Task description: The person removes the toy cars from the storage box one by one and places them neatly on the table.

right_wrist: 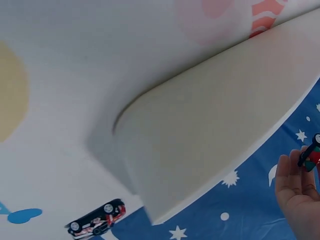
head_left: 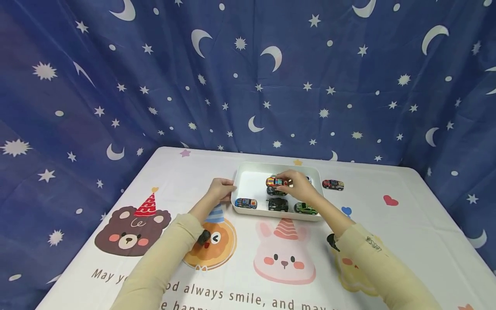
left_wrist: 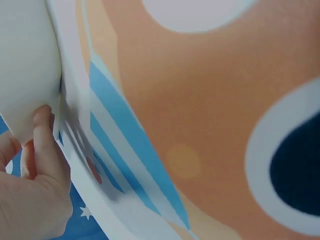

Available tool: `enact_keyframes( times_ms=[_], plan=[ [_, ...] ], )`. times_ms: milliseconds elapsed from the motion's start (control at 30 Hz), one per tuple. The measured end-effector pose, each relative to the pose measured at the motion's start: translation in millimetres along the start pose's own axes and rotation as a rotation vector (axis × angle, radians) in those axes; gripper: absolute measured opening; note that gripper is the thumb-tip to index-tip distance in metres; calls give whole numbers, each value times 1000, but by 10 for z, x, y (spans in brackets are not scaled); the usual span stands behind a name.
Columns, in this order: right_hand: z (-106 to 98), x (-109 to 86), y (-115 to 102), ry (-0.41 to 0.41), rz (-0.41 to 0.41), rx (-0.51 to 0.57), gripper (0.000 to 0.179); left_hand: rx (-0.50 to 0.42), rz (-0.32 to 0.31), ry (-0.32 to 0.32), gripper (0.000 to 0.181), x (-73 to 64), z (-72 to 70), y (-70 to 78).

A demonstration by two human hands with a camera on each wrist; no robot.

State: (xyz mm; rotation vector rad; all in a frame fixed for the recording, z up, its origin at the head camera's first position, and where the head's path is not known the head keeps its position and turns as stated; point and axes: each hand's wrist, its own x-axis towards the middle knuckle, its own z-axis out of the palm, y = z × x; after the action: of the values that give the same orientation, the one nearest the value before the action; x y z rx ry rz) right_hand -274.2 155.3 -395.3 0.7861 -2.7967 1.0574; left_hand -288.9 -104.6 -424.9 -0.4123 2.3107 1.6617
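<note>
A white rectangular tray (head_left: pixel 248 181) lies on the table, and my left hand (head_left: pixel 221 189) grips its left wall. In the left wrist view, thumb and fingers (left_wrist: pixel 44 145) pinch that wall's rim. Above the tray, my right hand (head_left: pixel 300 186) holds a red and yellow toy car (head_left: pixel 276 182) between thumb and fingers. The right wrist view catches this hand (right_wrist: pixel 300 200) at its edge. Under the held car is a dark toy car (head_left: pixel 276 191). Along the tray's near side stand a blue car (head_left: pixel 246 203), a black car (head_left: pixel 277 205) and a green car (head_left: pixel 305 209). More cars behind the right hand are mostly hidden.
Just right of the tray, a red and black toy car (head_left: pixel 333 185) sits on the white printed tablecloth (head_left: pixel 387 232). A dark blue curtain (head_left: pixel 232 120) with moons and stars hangs behind the table.
</note>
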Motion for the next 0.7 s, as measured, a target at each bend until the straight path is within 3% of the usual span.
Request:
enact_keyframes(
  times_ms=[333,700],
  plan=[
    [-106,-178,89,13,19,21,34,3,17,5,29,12,4,-23],
    [-269,-357,160,56,17,-55,35,-1,0,-4,32,26,-7,-4]
  ],
)
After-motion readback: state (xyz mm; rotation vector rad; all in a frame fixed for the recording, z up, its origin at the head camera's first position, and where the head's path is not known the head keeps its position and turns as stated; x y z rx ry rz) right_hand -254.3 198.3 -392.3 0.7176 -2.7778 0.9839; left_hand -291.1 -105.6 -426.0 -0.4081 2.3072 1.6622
